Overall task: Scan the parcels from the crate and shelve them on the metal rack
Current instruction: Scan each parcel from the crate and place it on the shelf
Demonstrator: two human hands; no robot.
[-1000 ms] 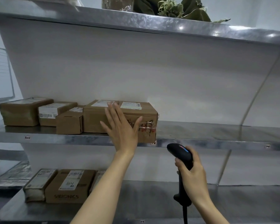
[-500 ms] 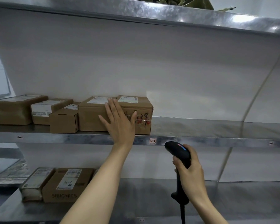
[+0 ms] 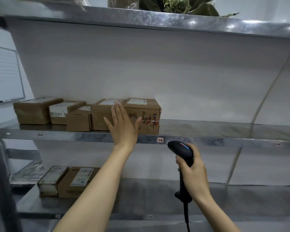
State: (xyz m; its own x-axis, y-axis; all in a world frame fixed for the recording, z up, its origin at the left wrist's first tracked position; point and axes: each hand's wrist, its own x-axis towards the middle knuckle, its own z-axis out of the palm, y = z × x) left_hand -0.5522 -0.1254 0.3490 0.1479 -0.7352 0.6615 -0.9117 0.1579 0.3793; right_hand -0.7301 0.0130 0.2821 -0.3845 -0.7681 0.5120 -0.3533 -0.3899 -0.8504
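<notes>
Metal rack (image 3: 174,20): galvanised sheet, hard, glossy, mottled. On its middle shelf (image 3: 208,127), a row of five parcels, the rightmost parcel (image 3: 147,124) a square-edged brown carton with taped seams, a white label (image 3: 137,101) on top and handwriting on the front. Judged stiff, light, slightly slick at the tape; best taken by two opposite side faces, never by the label. Left grip (image 3: 122,126) released, fingers straight, flat against the carton fronts. Right grip (image 3: 193,173) clenched round the handle of the black scanner (image 3: 181,149), smooth moulded plastic, corded.
</notes>
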